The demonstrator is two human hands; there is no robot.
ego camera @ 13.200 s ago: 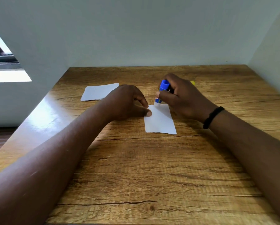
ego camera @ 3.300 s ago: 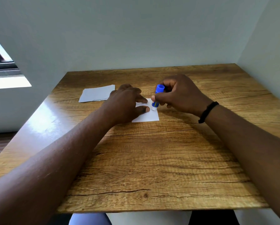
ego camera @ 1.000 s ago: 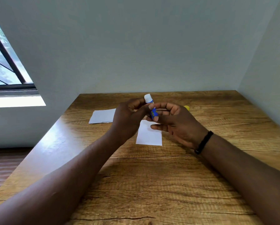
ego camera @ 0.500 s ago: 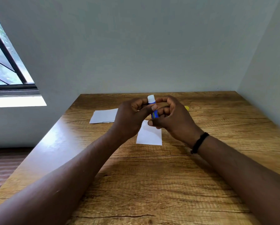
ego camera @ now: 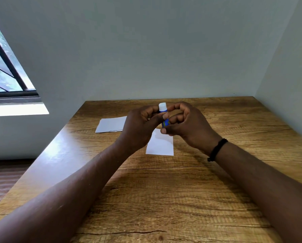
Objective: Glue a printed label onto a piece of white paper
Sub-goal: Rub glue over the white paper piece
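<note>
Both my hands hold a blue glue stick (ego camera: pixel 164 120) upright above the table, its white glue tip (ego camera: pixel 162 106) exposed at the top. My left hand (ego camera: pixel 141 127) grips its upper part with thumb and fingers. My right hand (ego camera: pixel 187 124) wraps the lower part. Beneath them a small white paper piece (ego camera: pixel 161 144) lies flat on the wooden table (ego camera: pixel 164 190), its blank side up. A second, larger white paper (ego camera: pixel 111 124) lies further back to the left. No cap is visible.
Grey walls close the table at the back and on the right. A window (ego camera: pixel 4 67) is at the far left. The table's left edge (ego camera: pixel 46 153) drops to a dark floor. A black band (ego camera: pixel 216 149) circles my right wrist.
Since 3.3 s ago the glue stick has left the small paper and risen, tip up. My left hand has come off the paper onto the stick. In the last half second the hands barely shifted.
</note>
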